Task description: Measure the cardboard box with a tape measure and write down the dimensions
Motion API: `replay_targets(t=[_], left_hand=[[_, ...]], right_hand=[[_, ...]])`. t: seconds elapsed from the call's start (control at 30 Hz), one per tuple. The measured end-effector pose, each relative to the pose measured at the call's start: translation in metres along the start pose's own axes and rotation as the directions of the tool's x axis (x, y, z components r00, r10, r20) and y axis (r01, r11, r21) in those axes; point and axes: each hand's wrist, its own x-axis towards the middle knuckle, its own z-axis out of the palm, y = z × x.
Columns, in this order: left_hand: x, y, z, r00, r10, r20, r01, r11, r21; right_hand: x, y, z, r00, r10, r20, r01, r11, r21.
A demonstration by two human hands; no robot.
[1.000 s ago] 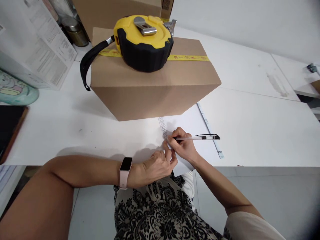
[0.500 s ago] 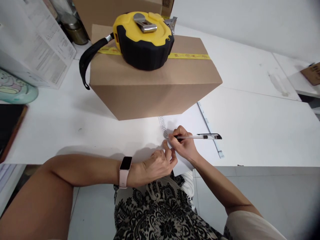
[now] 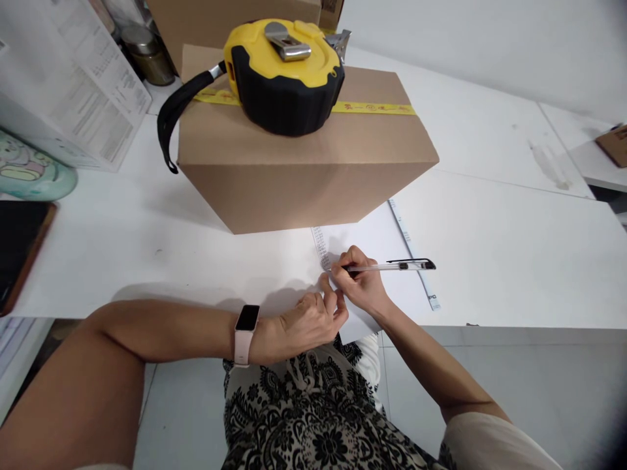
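My right hand [image 3: 360, 281] is closed round a clear pen [image 3: 386, 266] with a black grip and cap end. The pen's tip meets a sheet of white paper [image 3: 392, 287] beside a column of small handwriting along its left edge. My left hand [image 3: 313, 320] rests at the paper's lower left corner, fingers loosely bent and apart, the index finger reaching close to the pen tip. It holds nothing that I can see. The paper's far end passes behind a cardboard box [image 3: 304, 196], on which a yellow and black tape measure [image 3: 287, 81] lies.
A strip with blue print [image 3: 414, 254] runs along the paper's right side. On the left are a dark phone-like object [image 3: 22, 248], a green case [image 3: 39, 166], a printed white box [image 3: 73, 85] and a jar [image 3: 149, 55]. The white table's [image 3: 514, 261] front edge lies below my hands.
The view has shifted very slightly. Both hands stay in nearly the same place, with the pen still in my right hand at the paper.
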Motion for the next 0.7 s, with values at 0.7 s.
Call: replay_targets(t=[0.7], left_hand=[[0.0016,-0.0025,-0.0021,1.000,0.016,0.012,-0.016,1.000,0.016]], right_hand=[[-0.0005,0.0032,-0.0001,1.000,0.012,-0.005,-0.012,1.000,-0.009]])
